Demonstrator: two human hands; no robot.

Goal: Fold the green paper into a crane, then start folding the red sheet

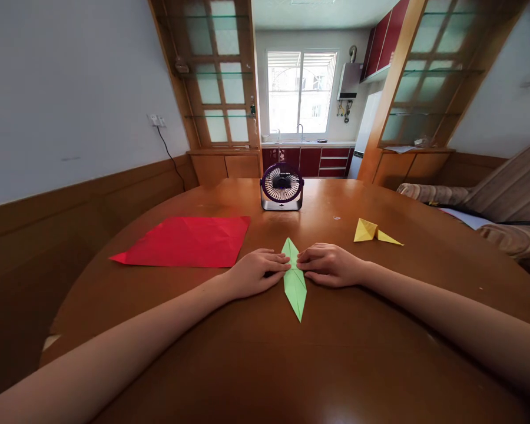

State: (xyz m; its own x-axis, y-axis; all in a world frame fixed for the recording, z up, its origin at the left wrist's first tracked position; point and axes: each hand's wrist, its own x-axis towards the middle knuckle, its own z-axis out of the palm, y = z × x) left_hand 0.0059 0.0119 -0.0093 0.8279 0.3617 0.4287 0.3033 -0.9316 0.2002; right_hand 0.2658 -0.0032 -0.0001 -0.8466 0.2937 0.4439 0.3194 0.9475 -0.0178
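A light green folded paper (pixel 295 290), long and pointed at both ends, lies on the table in front of me, with creases along its length. My left hand (pixel 259 272) grips its left edge, fingertips resting on the paper near its upper half. From the other side, my right hand (pixel 327 265) has its bent fingers closed at the right edge, at about the same height. The undersides of both hands and the thumb contacts are partly hidden.
On the left of the brown table (pixel 265 365) lies a red paper sheet (pixel 189 241) with a raised corner. A small fan (pixel 282 185) stands at the far middle. A yellow folded paper (pixel 366 230) sits to the right. Beyond is a striped armchair (pixel 512 194).
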